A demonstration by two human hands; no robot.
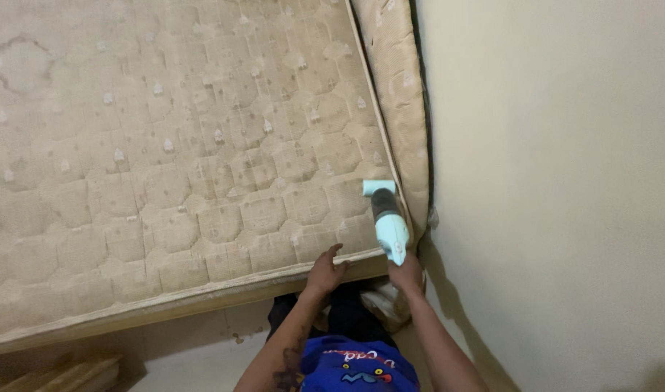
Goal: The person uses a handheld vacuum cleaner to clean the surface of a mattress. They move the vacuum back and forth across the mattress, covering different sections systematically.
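Observation:
A bare, stained quilted mattress (180, 145) fills most of the view. My right hand (405, 274) grips a pale blue handheld vacuum (388, 220) whose nozzle rests on the mattress top near its right corner. My left hand (325, 272) lies on the mattress's near edge, fingers spread, just left of the vacuum. My blue shirt (354, 363) shows at the bottom.
A cream wall (557, 181) runs close along the mattress's right side, leaving a narrow dark gap. Wooden slats (64, 374) lie on the floor at the lower left. Pale floor (202, 356) shows below the mattress edge.

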